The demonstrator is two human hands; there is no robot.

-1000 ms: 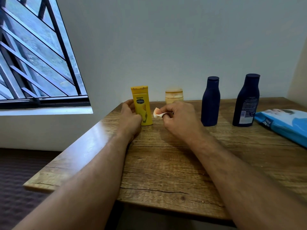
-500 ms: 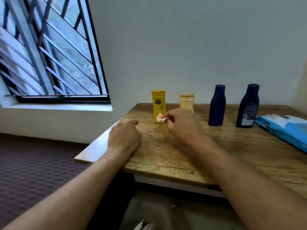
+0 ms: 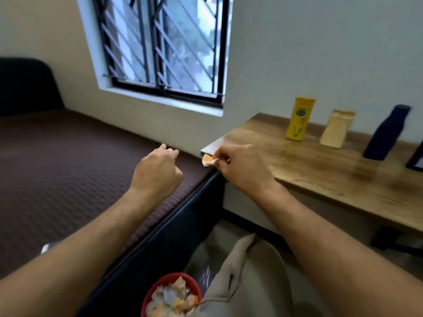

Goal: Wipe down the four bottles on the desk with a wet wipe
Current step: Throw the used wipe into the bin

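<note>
My right hand (image 3: pixel 240 167) pinches a small folded wet wipe (image 3: pixel 209 160), held just off the left corner of the wooden desk (image 3: pixel 320 163). My left hand (image 3: pixel 158 171) hangs over the bed with its fingers loosely curled and nothing in it. On the desk by the wall stand a yellow bottle (image 3: pixel 299 118), a cream bottle (image 3: pixel 336 128) and a dark blue bottle (image 3: pixel 386 132). Only the corner of a second dark bottle (image 3: pixel 415 160) shows at the right edge.
A dark brown mattress (image 3: pixel 68 168) fills the left, with a black chair back (image 3: pixel 25 85) behind it. A barred window (image 3: pixel 164 46) is in the wall. A red bin (image 3: pixel 171 296) full of used wipes stands on the floor below, beside my beige trouser leg (image 3: pixel 240 282).
The view has swung left and down, away from the desk. My left hand left the desk edge. My right hand drew the wipe back from the yellow bottle to the desk's left corner.
</note>
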